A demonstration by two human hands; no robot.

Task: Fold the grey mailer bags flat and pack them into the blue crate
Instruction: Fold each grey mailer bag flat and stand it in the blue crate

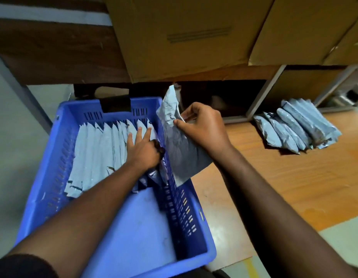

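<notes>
A person's right hand (202, 128) pinches a folded grey bag (177, 145) upright over the blue crate's (134, 227) right wall, while the left hand (143, 149), fingers straight, presses the packed row (100, 151) aside; the bag should slide edge-down into that gap.

mailers (106, 149) in crate (194, 197), pile (298, 127) right on floor (274, 177)

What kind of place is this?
Probably a packing or stockroom area: large brown cardboard boxes stacked behind, a blue slotted plastic crate of grey mailer bags, and more filled mailers piled on the floor.
</notes>
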